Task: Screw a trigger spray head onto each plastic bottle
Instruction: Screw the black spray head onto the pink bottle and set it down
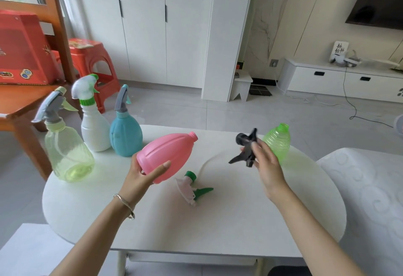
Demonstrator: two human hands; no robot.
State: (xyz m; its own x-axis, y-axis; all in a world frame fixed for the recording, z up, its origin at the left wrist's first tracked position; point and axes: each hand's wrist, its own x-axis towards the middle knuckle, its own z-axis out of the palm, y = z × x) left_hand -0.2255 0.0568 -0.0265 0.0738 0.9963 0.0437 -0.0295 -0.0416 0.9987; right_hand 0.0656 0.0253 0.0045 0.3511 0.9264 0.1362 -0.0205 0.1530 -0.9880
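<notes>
- While the left hand (144, 172) grips the pink bottle (166, 155) around its fat end, tilted up off the table with the open neck pointing up and right, the right hand (265, 159) is closed around the black spray head (246, 148), collar end facing the bottle.
- Both are in the air and well apart, so nothing is threaded yet. Looks like a thin white tube trails from the head down toward the table, but it's blurry.
- To do this bit right, I'd say feed the tube into the neck first, line the collar up square with the threads, then twist. Starting crooked would probably cross-thread it.
- Holding the bottle steady and turning only the collar likely beats spinning the whole trigger.
- Three bottles at the back left already have heads on: yellow-green bottle (67, 151), white bottle (94, 127), blue bottle (125, 132).
- Green bottle (277, 140) stands just behind the right hand with its neck open, so it's easy to knock over.
- Its likely match, the white and green spray head (193, 188), lies on the white table (218, 221) between the hands.
- Plenty of bare tabletop in the middle and front, and nothing sits near the front edge.
</notes>
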